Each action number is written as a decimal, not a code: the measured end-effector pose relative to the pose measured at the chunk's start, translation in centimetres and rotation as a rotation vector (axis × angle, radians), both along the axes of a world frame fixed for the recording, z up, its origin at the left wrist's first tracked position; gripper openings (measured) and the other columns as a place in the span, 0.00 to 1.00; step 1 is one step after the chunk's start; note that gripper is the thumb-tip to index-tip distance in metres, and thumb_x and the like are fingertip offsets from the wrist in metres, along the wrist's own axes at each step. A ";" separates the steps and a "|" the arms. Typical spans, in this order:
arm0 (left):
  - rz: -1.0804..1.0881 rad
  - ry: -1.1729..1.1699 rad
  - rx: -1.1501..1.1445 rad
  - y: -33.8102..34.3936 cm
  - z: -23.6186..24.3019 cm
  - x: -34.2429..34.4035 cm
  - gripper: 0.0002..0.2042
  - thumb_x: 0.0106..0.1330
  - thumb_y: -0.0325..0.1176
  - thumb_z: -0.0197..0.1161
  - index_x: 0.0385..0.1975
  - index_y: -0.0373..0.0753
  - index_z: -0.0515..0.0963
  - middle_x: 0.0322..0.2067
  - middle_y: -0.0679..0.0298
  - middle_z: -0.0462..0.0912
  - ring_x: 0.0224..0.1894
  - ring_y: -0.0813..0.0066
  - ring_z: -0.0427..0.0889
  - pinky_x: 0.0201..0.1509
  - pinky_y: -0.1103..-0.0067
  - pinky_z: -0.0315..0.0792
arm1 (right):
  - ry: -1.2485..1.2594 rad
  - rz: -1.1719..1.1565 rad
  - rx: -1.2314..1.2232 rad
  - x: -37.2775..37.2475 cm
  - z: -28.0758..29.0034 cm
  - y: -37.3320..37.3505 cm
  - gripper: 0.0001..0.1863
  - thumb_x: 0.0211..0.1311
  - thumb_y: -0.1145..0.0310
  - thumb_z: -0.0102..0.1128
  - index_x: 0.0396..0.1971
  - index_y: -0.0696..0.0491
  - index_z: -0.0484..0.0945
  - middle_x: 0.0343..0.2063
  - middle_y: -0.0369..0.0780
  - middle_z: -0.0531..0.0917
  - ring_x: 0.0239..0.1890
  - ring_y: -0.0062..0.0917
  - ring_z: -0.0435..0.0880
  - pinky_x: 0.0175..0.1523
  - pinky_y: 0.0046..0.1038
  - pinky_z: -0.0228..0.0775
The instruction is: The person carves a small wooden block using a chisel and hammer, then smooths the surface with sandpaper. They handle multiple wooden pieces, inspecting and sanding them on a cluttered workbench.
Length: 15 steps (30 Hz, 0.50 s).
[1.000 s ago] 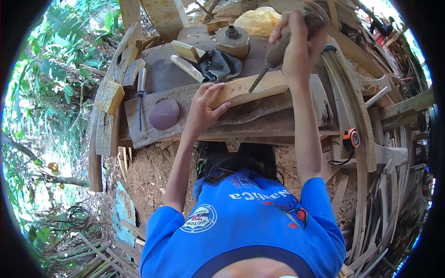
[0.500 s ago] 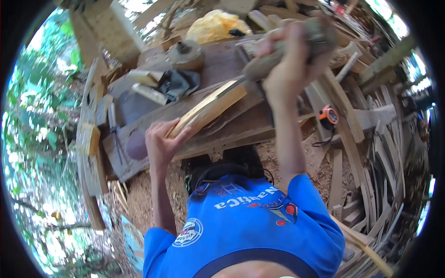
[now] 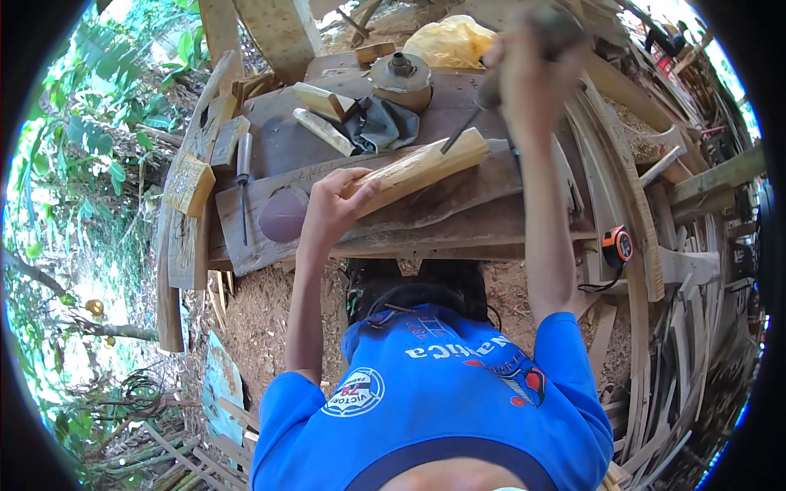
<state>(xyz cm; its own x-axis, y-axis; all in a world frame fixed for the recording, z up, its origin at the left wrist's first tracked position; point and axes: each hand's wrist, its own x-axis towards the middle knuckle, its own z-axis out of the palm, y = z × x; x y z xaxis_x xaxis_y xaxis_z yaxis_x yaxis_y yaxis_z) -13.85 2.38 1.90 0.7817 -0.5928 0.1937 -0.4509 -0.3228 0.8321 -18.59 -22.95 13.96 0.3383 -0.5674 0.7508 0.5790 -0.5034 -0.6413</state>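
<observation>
My left hand [image 3: 336, 204] grips the near-left end of a pale wood piece [image 3: 417, 172], which lies slanted over a weathered board [image 3: 246, 217]. My right hand [image 3: 534, 78] is raised at the upper right, blurred, wrapped round a dark-handled tool [image 3: 454, 139] whose thin metal shank points down at the wood's far part. Left of my left hand lie a round purple sanding disc [image 3: 282, 213] and a long-shafted hand tool [image 3: 243, 188]. Behind the wood are a dark crumpled cloth [image 3: 383, 124] and two small wood offcuts [image 3: 323, 100].
A round metal-spouted object [image 3: 401, 82] and a yellow plastic bag [image 3: 446, 41] sit at the back of the bench [image 3: 295, 164]. An orange tape measure [image 3: 617, 244] rests at the right edge. Timber strips [image 3: 688, 327] pile up at the right; more wood edges the left.
The wood piece and my left hand have shifted a little left and the piece has turned slightly. The view swung and returned. My right hand with the tool stays high, moving.
</observation>
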 end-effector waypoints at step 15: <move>-0.544 -0.159 -0.570 -9.7 15.7 3.9 0.21 0.61 0.35 0.56 0.54 0.40 0.65 0.35 0.61 0.78 0.34 0.76 0.77 0.40 0.82 0.72 | 0.015 0.016 -0.184 1.4 0.4 7.8 0.21 0.55 0.68 0.57 0.47 0.58 0.64 0.33 0.43 0.75 0.40 0.26 0.74 0.46 0.22 0.64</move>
